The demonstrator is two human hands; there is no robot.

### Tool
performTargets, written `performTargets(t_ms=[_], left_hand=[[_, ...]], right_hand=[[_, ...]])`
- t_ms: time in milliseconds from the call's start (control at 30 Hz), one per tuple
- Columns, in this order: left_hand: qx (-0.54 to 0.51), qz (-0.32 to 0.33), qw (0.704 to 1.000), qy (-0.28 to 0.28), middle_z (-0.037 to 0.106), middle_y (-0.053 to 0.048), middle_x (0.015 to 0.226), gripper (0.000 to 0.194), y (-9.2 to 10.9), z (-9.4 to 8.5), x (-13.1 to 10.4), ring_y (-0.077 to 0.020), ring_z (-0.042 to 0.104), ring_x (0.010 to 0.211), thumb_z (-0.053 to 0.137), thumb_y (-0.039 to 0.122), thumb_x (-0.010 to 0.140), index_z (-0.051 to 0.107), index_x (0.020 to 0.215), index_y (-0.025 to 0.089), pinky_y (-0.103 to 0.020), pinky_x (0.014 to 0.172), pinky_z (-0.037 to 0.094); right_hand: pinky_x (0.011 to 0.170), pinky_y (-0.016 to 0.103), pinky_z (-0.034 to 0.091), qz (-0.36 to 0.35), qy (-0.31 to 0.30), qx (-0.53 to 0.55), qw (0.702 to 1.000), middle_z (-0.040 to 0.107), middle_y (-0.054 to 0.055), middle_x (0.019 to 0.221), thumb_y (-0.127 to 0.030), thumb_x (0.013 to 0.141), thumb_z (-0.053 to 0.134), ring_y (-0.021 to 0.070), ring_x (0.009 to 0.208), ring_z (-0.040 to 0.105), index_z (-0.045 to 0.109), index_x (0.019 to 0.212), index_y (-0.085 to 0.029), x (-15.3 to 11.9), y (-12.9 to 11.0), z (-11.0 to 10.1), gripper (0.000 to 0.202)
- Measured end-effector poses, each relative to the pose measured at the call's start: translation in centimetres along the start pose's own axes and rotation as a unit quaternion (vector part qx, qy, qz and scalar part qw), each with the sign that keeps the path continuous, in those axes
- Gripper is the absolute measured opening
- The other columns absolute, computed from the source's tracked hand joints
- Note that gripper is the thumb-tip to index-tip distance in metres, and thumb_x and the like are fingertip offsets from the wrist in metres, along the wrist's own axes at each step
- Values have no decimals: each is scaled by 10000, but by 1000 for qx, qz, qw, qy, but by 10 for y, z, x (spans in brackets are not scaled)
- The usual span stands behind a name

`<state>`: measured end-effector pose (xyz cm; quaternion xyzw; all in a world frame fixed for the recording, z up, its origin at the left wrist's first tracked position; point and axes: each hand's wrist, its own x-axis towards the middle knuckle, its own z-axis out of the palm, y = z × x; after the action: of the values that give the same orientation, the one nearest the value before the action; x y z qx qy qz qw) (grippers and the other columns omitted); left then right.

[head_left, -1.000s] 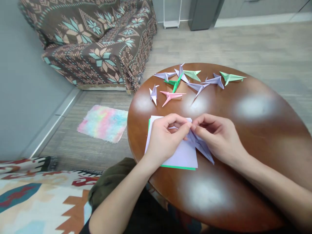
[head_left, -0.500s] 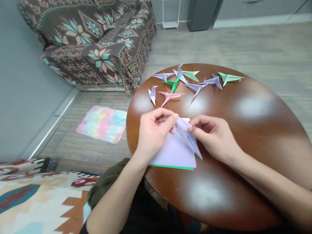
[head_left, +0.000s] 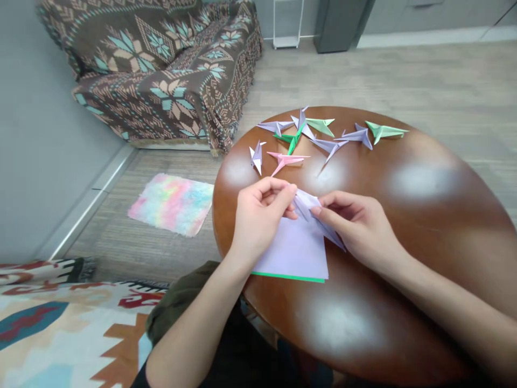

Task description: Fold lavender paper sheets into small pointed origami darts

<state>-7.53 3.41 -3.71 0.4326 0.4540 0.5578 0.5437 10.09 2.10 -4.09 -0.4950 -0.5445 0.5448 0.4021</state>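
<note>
Between my two hands is a partly folded piece of lilac origami paper (head_left: 309, 207), with a long pointed flap slanting down to the right. My left hand (head_left: 264, 213) pinches its upper left end between thumb and fingers. On its right side, my right hand (head_left: 353, 221) grips the edge with thumb and forefinger. Just below lies a stack of square paper (head_left: 297, 253), lilac on top with a green edge showing underneath. My left wrist partly covers the stack's left side.
Several folded paper cranes, among them a pink one (head_left: 287, 160), a green one (head_left: 293, 139) and a lilac one (head_left: 256, 156), lie along the far side of the round brown table (head_left: 428, 242). A draped sofa (head_left: 169, 81) and a pastel rug (head_left: 172, 205) are beyond to the left.
The pointed flap of the lilac paper has swung up and to the right, closer to my right hand. Both hands keep their pinch. The whole view has shifted slightly.
</note>
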Motion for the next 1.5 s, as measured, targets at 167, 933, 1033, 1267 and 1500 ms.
performTargets(t_ms=[167,933,1033,1267,1500], left_hand=[[27,5,1000,-14,629,32,581,157,-1,-1,-1,-65,564,479,793,269,810,702,765,149,-181,510,482],[120,-3,984,-130,725,-26,780,209,0,-8,1,-132,631,704,783,351,828,738,771,155,-233,659,479],[106,-18,983,-147,758,-41,840,203,0,-9,1,-158,677,763,756,362,855,765,838,160,-257,724,506],[86,-65,983,-146,717,9,741,306,1,-8,-1,-140,693,690,859,286,750,618,907,179,-237,683,505],[101,-60,979,-168,689,-8,752,261,3,-3,-4,-132,666,688,834,286,771,604,774,162,-239,666,495]], right_hand=[[564,201,434,3,25,-5,1000,719,-10,709,-241,797,782,111,627,576,764,744,-180,0,-4,0,83],[601,261,459,40,-60,40,997,677,5,675,-387,781,847,138,610,557,758,713,-181,1,3,2,235],[643,263,474,12,-88,-27,996,704,24,700,-392,863,780,153,664,602,735,689,-172,1,1,-2,284],[581,245,485,-34,-9,-12,999,654,-15,637,-310,874,767,125,582,583,717,812,-179,4,-1,-5,152],[441,232,342,-2,1,98,995,554,-61,522,-258,786,833,87,436,450,689,806,-182,4,3,-2,165]])
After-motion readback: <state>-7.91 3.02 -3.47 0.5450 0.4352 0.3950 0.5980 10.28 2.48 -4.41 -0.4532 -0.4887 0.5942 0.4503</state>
